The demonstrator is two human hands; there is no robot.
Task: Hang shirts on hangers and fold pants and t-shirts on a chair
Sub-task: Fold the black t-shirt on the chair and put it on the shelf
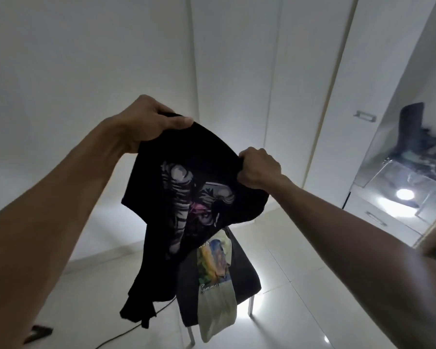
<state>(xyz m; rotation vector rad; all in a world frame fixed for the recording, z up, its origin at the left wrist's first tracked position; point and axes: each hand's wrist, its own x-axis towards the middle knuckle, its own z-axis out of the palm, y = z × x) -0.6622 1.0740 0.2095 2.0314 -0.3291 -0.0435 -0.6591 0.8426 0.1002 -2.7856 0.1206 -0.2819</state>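
Both hands, left hand and right hand, are pinching the bunched black t-shirt above the chair; uneven grip is risking a crooked fold.

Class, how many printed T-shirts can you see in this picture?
2: a black shirt held up by both hands, and a pale shirt draped over the chair below. Others may be hidden behind.

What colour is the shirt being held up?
Black t-shirt with a grey-and-pink print, seen in the head view.
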